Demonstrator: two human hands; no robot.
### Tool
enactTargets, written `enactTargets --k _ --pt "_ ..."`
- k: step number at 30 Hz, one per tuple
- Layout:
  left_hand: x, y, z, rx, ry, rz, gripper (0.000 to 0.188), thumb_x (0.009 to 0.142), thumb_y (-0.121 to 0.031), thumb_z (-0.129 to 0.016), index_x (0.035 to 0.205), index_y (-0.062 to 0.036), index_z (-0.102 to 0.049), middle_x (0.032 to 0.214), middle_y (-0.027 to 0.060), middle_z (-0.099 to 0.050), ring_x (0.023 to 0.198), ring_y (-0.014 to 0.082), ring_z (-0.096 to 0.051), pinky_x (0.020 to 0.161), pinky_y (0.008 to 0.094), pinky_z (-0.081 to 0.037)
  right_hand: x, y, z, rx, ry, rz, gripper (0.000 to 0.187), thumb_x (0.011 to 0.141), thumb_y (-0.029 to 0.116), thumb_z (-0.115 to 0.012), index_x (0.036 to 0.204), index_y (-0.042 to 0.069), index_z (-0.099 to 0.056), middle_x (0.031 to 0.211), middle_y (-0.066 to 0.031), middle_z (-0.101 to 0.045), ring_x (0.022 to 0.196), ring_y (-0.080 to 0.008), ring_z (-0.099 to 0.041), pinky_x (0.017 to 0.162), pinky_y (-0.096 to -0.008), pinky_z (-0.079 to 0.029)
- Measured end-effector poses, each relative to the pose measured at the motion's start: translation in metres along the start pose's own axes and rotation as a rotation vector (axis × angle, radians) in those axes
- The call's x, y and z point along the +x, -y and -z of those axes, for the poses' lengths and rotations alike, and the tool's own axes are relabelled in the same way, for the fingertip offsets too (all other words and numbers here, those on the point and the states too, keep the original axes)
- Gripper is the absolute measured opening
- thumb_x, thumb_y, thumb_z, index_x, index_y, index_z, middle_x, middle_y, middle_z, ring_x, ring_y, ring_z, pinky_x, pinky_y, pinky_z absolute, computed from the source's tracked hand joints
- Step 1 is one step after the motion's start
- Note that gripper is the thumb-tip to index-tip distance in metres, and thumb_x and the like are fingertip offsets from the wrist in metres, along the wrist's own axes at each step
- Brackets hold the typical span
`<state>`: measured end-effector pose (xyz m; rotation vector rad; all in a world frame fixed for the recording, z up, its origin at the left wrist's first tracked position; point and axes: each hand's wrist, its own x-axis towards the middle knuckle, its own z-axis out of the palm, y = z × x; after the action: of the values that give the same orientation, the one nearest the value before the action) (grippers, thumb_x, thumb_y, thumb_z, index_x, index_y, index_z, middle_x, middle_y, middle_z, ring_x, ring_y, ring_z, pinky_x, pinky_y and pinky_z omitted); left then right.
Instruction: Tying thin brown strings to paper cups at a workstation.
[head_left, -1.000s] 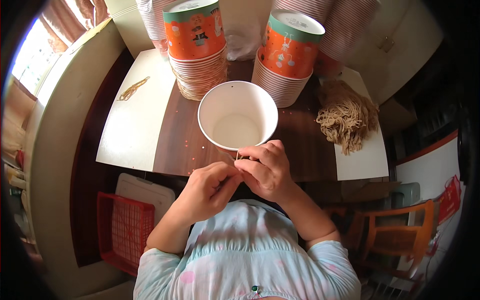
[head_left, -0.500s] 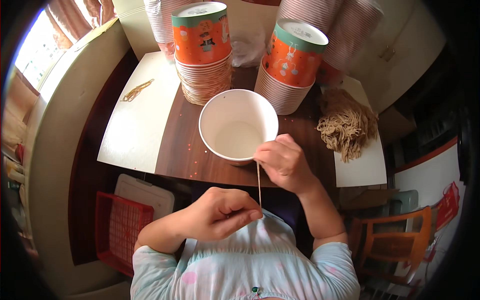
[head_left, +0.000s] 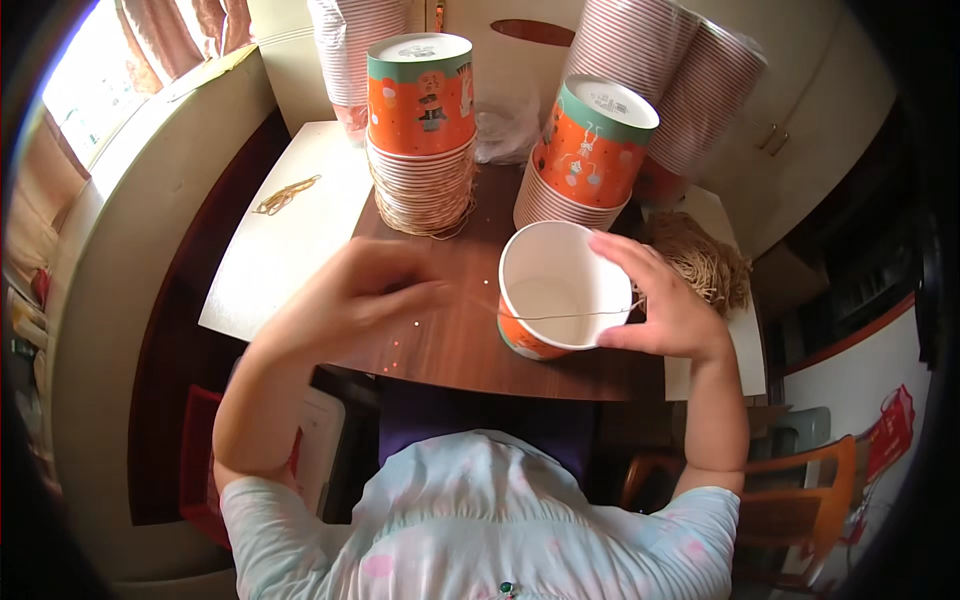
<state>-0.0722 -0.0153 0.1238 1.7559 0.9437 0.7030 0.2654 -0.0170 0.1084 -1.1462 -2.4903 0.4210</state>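
Note:
A white-lined paper bucket [head_left: 560, 272] with an orange and green outside stands tilted on the brown table, its mouth toward me. My right hand [head_left: 672, 298] grips its right side, thumb at the near rim and fingers at the far rim. Across the mouth runs a thin tan string [head_left: 565, 316], and a faint stretch of it leads left toward my left hand [head_left: 385, 285]. That hand hovers over the table left of the bucket, smeared by motion, thumb and fingers seemingly pinched on the string's end.
Upside-down bucket stacks stand behind: a left stack [head_left: 420, 110] with strings round its rims, and a right stack [head_left: 598, 140]. A tan string bundle [head_left: 705, 260] lies at the right. Loose strings [head_left: 287, 194] rest on the white left panel. A wooden chair [head_left: 800, 490] stands lower right.
The bucket has shifted right, and my right hand has gone from pinching string at its near rim to gripping its side. My left hand has moved up and left; the string now crosses the mouth.

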Motion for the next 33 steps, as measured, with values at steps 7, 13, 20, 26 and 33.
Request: enactTargets --k 7,13,20,26,33 --pt "0.071 0.004 -0.035 -0.185 0.169 0.068 0.026 0.092 -0.025 -0.062 0.088 -0.0001 -0.067 0.068 -0.0022 -0.058 0.064 0.0033 -0.052 0.057 0.0206 -0.041 0.055 0.045 -0.041 1.095 -0.136 -0.164 0.024 0.091 0.009 -0.062 0.111 -0.004 -0.057 0.093 -0.0061 -0.066 0.085 -0.0099 -0.062 0.080 -0.0228 -0.049" --pt "0.058 0.040 -0.032 -0.341 0.235 0.190 0.030 0.092 -0.031 -0.062 0.082 -0.0035 -0.067 0.066 -0.0029 -0.058 0.060 0.0047 -0.051 0.056 0.0207 -0.040 0.030 0.002 -0.037 0.762 -0.202 -0.306 0.013 0.092 0.013 -0.062 0.089 0.000 -0.064 0.083 0.0013 -0.064 0.080 -0.0044 -0.056 0.074 -0.0222 -0.047" --pt "0.059 0.022 -0.051 -0.218 0.202 0.148 0.029 0.094 -0.027 -0.060 0.083 -0.0019 -0.067 0.066 -0.0028 -0.057 0.061 0.0036 -0.050 0.055 0.0204 -0.039 0.031 0.008 -0.053 0.748 -0.195 0.063 0.050 0.084 0.010 -0.068 0.129 0.004 -0.047 0.119 -0.0133 -0.054 0.092 -0.0186 -0.061 0.083 -0.0335 -0.049" --pt "0.077 0.014 -0.046 -0.194 0.115 0.039 0.026 0.095 -0.026 -0.058 0.088 -0.0017 -0.066 0.072 -0.0034 -0.059 0.063 0.0026 -0.048 0.057 0.0198 -0.039 0.052 0.011 -0.044 1.125 -0.130 -0.228 0.027 0.087 0.004 -0.064 0.112 -0.003 -0.055 0.104 -0.0075 -0.063 0.085 -0.0102 -0.062 0.076 -0.0236 -0.051" --pt "0.085 0.037 -0.051 -0.124 0.134 0.082 0.026 0.095 -0.026 -0.058 0.091 -0.0012 -0.067 0.075 -0.0023 -0.062 0.068 0.0040 -0.050 0.059 0.0205 -0.041 0.051 -0.007 -0.055 0.729 -0.168 -0.176 0.006 0.087 0.005 -0.063 0.088 0.000 -0.066 0.079 -0.0028 -0.067 0.073 -0.0073 -0.061 0.066 -0.0245 -0.049"
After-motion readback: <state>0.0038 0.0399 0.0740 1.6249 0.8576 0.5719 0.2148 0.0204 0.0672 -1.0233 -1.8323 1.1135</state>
